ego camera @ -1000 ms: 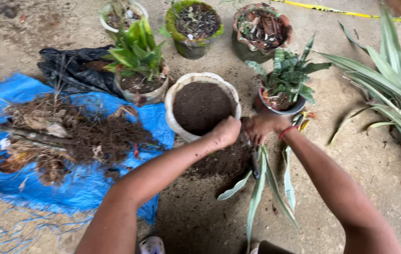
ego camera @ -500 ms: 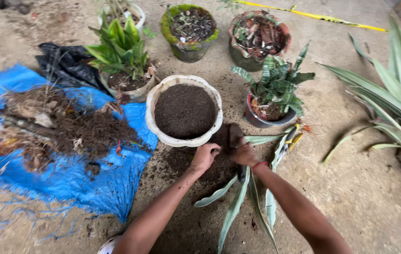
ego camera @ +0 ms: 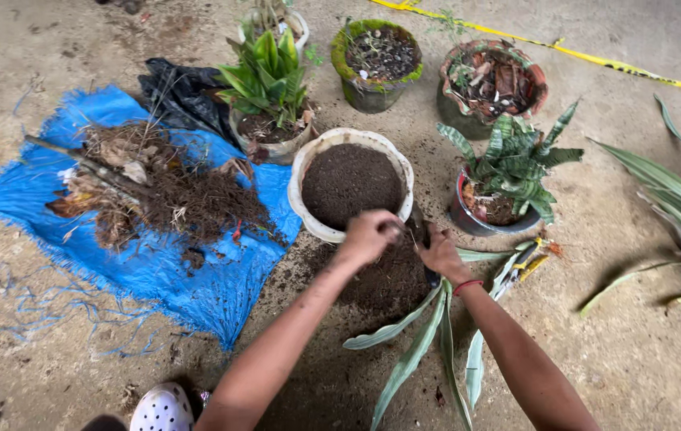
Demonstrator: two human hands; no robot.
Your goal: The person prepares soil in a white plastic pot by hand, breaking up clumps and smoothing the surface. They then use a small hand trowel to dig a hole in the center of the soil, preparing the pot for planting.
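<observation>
Your left hand [ego camera: 368, 235] is curled into a loose fist at the near rim of the white pot [ego camera: 308, 172], which is filled with dark soil [ego camera: 351, 182]. It seems to be pinching something, though I cannot tell what from this angle. Your right hand [ego camera: 439, 254], just beside it on the right, closes around the base of the long-leaved plant [ego camera: 420, 343], whose pale striped leaves trail toward you over the spilled soil [ego camera: 388, 279] on the ground. Those leaves look limp and easily creased, and the roots likely shed dirt, so grip low at the crown, not by a blade. The filled pot will be heavy; lift it by the rim with both hands.
</observation>
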